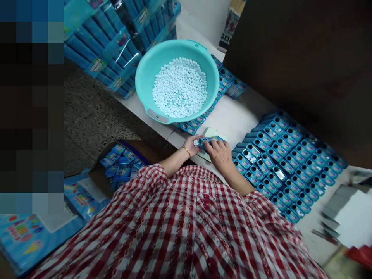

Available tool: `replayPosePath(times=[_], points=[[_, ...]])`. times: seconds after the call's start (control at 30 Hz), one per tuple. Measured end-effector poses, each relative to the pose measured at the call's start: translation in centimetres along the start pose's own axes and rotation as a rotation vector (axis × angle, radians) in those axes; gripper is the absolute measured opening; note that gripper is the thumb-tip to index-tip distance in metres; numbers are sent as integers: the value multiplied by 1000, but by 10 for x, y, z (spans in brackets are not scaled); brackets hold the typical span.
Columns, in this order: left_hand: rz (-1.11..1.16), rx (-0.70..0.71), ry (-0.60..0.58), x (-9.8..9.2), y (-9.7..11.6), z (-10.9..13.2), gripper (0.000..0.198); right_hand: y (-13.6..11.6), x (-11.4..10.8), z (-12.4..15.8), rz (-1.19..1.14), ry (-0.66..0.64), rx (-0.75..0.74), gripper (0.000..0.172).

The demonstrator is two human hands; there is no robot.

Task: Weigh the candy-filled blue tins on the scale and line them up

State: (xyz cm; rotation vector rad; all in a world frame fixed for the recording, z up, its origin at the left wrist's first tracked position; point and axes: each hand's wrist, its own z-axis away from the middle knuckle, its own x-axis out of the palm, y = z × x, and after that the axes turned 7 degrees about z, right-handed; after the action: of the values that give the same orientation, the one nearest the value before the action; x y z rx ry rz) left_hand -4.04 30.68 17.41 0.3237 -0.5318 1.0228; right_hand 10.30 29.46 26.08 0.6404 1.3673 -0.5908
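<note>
Fingers of the left hand (190, 144) and right hand (220, 154) are closed on a small blue tin (209, 140), with a few white sweets showing at its end. Just under the fingers lies a pale flat pad (211, 132). Right of the fingers, many blue tins (286, 162) stand in tight rows, some already showing white pieces. Beyond the fingers, a turquoise plastic basin (145, 89) holds a big heap of white sweets (179, 87), so much seems left.
</note>
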Motion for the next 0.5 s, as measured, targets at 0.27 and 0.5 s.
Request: replayPosePath(times=[0.27, 0.5], points=[[-7, -53, -19, 7, -8, -5, 23, -8, -8, 0, 114, -49, -25, 32], [91, -56, -7, 11, -15, -7, 21, 18, 5, 11, -19, -72, 196, 34]])
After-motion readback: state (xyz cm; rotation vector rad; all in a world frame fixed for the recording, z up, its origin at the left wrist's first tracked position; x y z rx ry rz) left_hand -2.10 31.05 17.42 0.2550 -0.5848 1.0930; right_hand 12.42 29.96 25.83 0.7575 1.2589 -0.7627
